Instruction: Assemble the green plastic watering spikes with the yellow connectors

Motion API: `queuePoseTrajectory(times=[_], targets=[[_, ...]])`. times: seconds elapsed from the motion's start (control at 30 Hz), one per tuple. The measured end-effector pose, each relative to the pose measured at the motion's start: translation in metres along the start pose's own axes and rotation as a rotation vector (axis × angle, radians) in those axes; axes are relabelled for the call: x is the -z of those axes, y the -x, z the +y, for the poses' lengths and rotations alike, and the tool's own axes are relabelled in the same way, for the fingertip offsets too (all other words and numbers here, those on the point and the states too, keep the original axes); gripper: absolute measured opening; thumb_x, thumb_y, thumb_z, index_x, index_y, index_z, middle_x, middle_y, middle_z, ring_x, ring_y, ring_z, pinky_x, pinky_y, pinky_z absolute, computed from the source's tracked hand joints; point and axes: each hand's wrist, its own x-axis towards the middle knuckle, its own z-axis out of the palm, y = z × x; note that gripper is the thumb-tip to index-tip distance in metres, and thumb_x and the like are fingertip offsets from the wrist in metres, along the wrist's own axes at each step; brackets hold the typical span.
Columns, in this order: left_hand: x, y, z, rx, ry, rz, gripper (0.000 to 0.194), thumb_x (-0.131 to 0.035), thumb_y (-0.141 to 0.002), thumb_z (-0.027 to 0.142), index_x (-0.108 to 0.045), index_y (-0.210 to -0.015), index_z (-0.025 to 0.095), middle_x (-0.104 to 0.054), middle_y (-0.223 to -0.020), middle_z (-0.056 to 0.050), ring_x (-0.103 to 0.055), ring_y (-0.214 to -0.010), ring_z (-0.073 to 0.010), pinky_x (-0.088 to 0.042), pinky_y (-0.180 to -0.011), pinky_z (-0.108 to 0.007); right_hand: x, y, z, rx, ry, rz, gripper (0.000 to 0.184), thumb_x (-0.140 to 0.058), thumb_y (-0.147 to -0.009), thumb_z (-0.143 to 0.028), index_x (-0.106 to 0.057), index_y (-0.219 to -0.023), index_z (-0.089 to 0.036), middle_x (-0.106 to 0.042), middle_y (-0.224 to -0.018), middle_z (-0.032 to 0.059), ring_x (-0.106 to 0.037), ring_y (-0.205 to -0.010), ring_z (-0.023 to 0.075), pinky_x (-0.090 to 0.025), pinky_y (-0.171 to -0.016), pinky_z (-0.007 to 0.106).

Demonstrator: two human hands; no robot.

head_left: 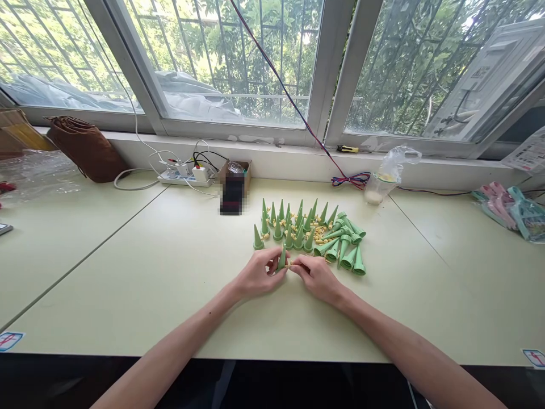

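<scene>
My left hand [263, 271] is closed around a green plastic cone [282, 259], which stands with its tip up. Between the fingertips of my right hand [315, 275] is a small yellow piece [289, 264], touching the side of that cone near its base. Just beyond my hands several upright green cones [298, 237] stand in loose rows, with yellow pieces at their sides. A heap of loose yellow pieces [320, 234] lies to their right. Beside it more green cones [359, 266] lie tipped over or lean on one another.
Along the back stand a small cardboard box [242, 169] with a blurred dark object before it, a power strip [187, 179] and a brown bag [85, 149]. Coiled wire [351, 180] and a plastic cup in a clear bag [378, 187] are back right. Pastel packages [511, 210] lie far right.
</scene>
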Motion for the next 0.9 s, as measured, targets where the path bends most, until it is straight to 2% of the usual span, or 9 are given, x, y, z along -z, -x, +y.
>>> queuePoseTrajectory(times=[0.33, 0.9], targets=[[-0.0001, -0.0002, 0.0002, 0.003, -0.002, 0.0, 0.017, -0.057, -0.081, 0.019, -0.063, -0.096, 0.016, -0.053, -0.068, 0.001, -0.041, -0.056, -0.0087, -0.042, -0.054, -0.02, 0.0005, -0.0001, -0.0008, -0.002, 0.008, 0.002, 0.035, -0.047, -0.098, -0.034, -0.048, -0.066, -0.02, -0.049, -0.059, -0.0028, -0.04, -0.054, 0.0118, -0.032, -0.054, 0.024], [0.0002, -0.0002, -0.0029, -0.005, -0.042, -0.019, 0.016, -0.056, -0.084, 0.022, -0.062, -0.098, 0.016, -0.053, -0.069, 0.001, -0.043, -0.057, -0.0093, -0.043, -0.056, -0.021, 0.0018, -0.0005, -0.0023, -0.035, -0.024, -0.019, 0.029, -0.05, -0.096, -0.028, -0.051, -0.069, -0.019, -0.054, -0.063, -0.0017, -0.044, -0.057, 0.012, -0.033, -0.057, 0.024]])
